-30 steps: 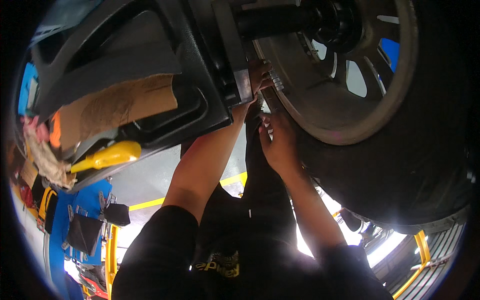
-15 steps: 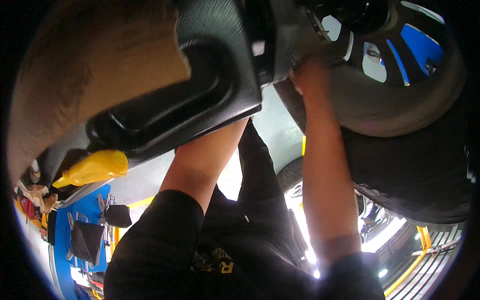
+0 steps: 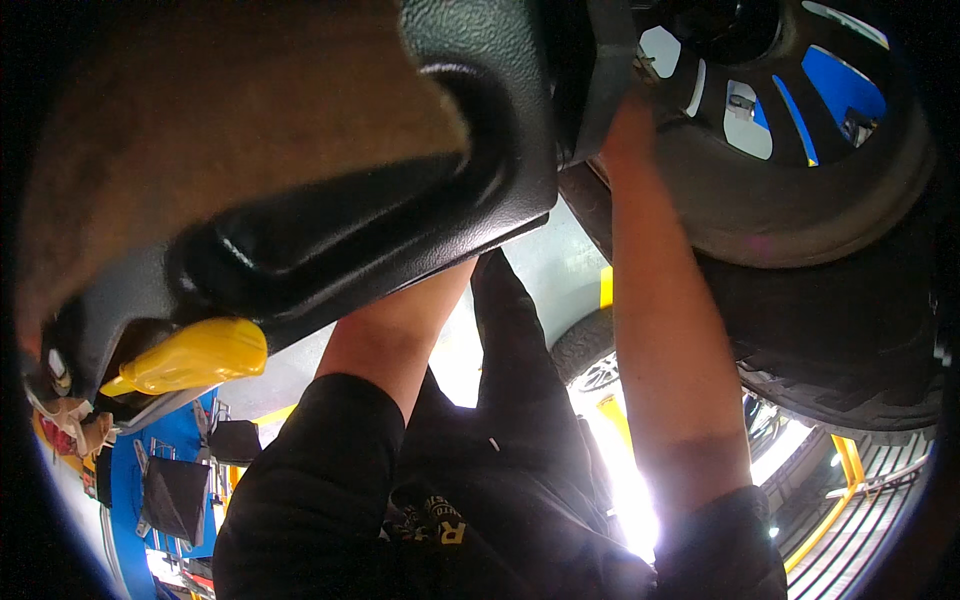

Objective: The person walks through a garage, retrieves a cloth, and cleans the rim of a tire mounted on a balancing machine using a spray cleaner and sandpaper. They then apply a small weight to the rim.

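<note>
My right forearm reaches up beside a wheel, a black tyre [image 3: 760, 235] on a dark spoked rim [image 3: 690, 60]. My right hand [image 3: 629, 125] is at the inner side of the rim, close to the edge of a black moulded machine housing [image 3: 510, 120]. Shadow and blur cover its fingers, so I cannot make out whether it holds anything. My left forearm [image 3: 395, 325] goes up behind the housing, which hides my left hand completely. In a recess at the housing's left end lies a yellow rounded object [image 3: 205, 355] with a narrow tip.
A brown, worn-looking surface [image 3: 220, 130] fills the upper left. Crumpled paper [image 3: 75, 415] lies by the yellow object. Lower left stands a blue rack [image 3: 125, 470] with black flaps. Another tyre [image 3: 583, 345] is on the floor beyond my legs, and a yellow frame [image 3: 850, 470] stands lower right.
The view has shifted, so the housing sits further right and overlaps more of my right hand's area. My right hand has moved slightly up and right along the rim.
</note>
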Available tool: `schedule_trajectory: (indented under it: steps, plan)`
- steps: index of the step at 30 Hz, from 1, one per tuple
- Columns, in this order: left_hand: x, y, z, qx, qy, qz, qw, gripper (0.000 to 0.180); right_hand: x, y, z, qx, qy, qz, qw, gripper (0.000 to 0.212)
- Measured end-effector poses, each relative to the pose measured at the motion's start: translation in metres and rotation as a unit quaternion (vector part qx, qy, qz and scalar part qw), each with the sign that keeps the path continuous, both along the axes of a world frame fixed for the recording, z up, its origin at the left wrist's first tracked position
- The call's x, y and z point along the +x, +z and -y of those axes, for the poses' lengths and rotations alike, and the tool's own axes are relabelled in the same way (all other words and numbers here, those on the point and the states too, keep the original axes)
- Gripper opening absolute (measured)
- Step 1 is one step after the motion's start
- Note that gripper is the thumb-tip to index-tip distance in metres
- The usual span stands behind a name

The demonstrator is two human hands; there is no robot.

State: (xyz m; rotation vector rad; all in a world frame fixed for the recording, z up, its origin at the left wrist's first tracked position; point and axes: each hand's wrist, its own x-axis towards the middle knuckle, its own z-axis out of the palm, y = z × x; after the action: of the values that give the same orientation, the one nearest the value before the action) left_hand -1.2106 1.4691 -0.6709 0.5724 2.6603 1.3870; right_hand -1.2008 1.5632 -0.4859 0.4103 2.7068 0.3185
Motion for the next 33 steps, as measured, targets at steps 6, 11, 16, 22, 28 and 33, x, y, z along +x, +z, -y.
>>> schedule_trajectory:
  steps: [6,11,16,22,28,33]
  plan:
    - [0.0,0.003,0.014,-0.028,-0.027,-0.039,0.998,0.023,-0.009,0.014,0.016,-0.014,0.017,0.027,0.999,0.019]
    - [-0.012,0.072,0.016,0.103,0.059,0.359,0.926,0.027,-0.005,0.012,0.009,-0.015,0.0,0.031,0.999,0.018]
    - [-0.008,0.043,0.012,0.084,0.027,0.196,0.977,0.041,0.001,0.01,0.012,-0.021,0.008,-0.021,1.0,0.017]
    - [-0.005,0.06,0.007,0.17,0.077,0.383,0.905,0.033,0.006,0.008,0.006,-0.007,-0.001,0.024,1.0,0.021]
    - [0.003,0.024,0.015,-0.042,-0.029,-0.095,0.994,0.021,0.006,0.004,0.012,0.023,0.007,0.031,0.999,0.021]
    - [-0.002,0.027,0.009,-0.003,0.007,0.133,0.991,0.017,-0.007,0.014,0.019,0.019,-0.05,0.145,0.988,0.041]
